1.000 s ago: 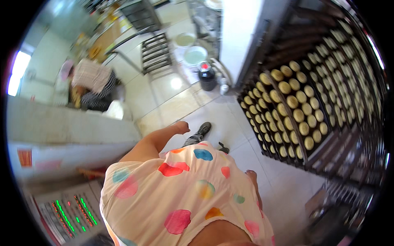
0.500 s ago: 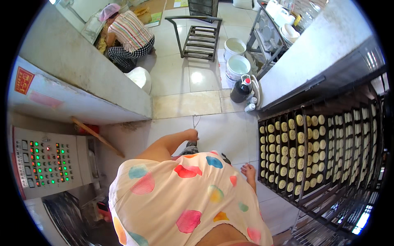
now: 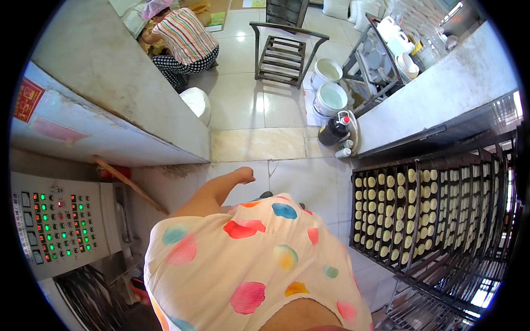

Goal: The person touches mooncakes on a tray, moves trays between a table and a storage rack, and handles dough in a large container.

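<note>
My left arm reaches forward from my patterned top, and my left hand hangs over the tiled floor with its fingers curled in. Nothing shows in it. My right hand is out of sight, below or behind my body. The nearest thing on the right is a dark metal rack with trays of round, pale, flat pieces of dough in rows. Ahead, past a beige threshold strip, a bottle of dark liquid with a red cap stands beside small white bottles.
A control panel with lit green buttons and a leaning wooden stick are at left. Walls flank the doorway. Beyond are two white buckets, a metal cart, a loaded shelf and a crouching person in a striped top.
My view has shifted, so the doorway and cart sit further right. My left hand has swung to the left. My right hand, open beside the rack before, has left the view.
</note>
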`<state>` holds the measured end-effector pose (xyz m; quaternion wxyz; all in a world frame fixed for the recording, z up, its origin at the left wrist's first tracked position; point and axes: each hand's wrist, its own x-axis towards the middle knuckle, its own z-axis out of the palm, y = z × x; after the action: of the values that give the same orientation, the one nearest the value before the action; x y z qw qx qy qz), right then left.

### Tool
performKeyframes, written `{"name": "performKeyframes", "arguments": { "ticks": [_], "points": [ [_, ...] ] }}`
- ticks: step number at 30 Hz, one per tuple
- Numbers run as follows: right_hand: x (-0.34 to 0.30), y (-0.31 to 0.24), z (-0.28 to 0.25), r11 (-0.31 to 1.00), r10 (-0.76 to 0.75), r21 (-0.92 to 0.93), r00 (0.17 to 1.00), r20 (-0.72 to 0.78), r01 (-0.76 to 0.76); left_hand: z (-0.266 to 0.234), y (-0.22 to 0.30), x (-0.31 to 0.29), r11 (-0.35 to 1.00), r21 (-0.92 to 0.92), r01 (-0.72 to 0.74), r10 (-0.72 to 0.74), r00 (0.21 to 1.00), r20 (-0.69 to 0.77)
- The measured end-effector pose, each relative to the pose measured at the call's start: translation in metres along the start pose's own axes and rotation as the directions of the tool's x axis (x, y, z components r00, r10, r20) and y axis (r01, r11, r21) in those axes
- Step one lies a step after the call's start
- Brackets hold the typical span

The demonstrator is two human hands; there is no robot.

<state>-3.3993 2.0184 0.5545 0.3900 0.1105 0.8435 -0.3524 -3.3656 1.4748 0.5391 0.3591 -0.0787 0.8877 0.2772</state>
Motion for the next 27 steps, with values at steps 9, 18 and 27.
{"name": "performKeyframes", "arguments": {
  "ticks": [9,18,27],
  "points": [
    [0.065,-0.083,-0.015,0.974,0.004,0.225,0.997,0.074,-0.021,0.024,-0.065,-0.071,0.834,-0.508,0.215,-0.312,0.943,-0.113],
    [0.126,-0.233,0.007,0.977,-0.087,0.211,0.967,0.238,0.036,0.067,-0.051,-0.093,0.575,-0.773,0.27,-0.468,0.883,-0.039],
    [0.194,-0.268,-0.045,0.989,-0.047,0.146,0.976,0.211,0.016,0.006,-0.014,-0.033,0.599,-0.762,0.246,-0.479,0.873,-0.095]
  ]
}}
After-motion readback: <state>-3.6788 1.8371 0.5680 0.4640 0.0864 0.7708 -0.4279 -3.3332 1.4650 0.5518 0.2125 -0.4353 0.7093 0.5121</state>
